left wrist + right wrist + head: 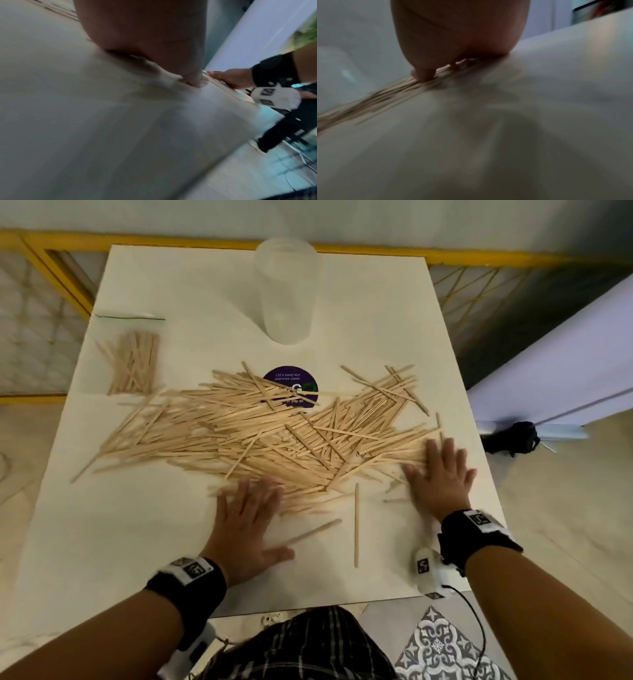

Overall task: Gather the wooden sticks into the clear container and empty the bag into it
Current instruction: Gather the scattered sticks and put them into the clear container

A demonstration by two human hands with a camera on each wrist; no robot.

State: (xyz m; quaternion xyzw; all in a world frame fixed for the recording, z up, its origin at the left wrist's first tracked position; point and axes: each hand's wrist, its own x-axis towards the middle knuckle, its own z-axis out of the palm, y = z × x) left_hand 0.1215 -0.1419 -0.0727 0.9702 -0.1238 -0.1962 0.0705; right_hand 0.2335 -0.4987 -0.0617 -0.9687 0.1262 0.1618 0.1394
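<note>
A wide heap of wooden sticks [260,429] lies scattered across the middle of the white table [120,529]. The clear container [285,292] stands upright at the far middle. A clear bag [132,361] with more sticks lies flat at the far left. My left hand [248,522] lies flat, fingers spread, at the near edge of the heap. My right hand [440,477] lies flat on the heap's right end, fingers straight. In the right wrist view its fingers [423,75] press on the sticks [373,97]. The left wrist view is blurred.
A round purple sticker [291,386] sits under the sticks below the container. Two loose sticks [356,525] lie near the front between my hands. A yellow rail [51,248] runs behind the table. A black object [513,438] lies on the floor to the right.
</note>
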